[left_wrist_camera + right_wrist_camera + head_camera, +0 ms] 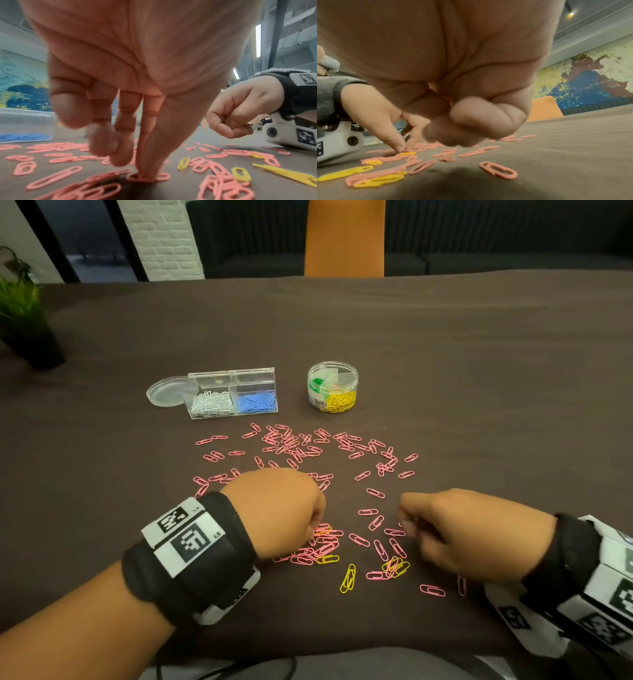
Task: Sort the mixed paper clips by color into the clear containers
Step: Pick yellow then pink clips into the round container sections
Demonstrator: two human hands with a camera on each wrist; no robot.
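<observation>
Many pink paper clips (pixel 294 445) and a few yellow clips (pixel 347 578) lie scattered on the brown table. My left hand (pixel 317 530) points its fingers down into a small heap. Its thumb and index tip (pixel 145 174) meet on a pink clip (pixel 137 178) that lies flat, beside a yellow clip (pixel 407 153). To the right, my right hand (pixel 406 523) hovers just above the clips as a curled fist (pixel 231 121); nothing shows inside it. A clear two-part box (pixel 233 393) holds white and blue clips. A round clear tub (pixel 333 386) holds green and yellow ones.
A round clear lid (pixel 169 391) lies left of the box. A potted plant (pixel 24 316) stands at the far left edge, and an orange chair back (pixel 344 237) rises behind the table. Bare cloth stretches to the right and behind the containers.
</observation>
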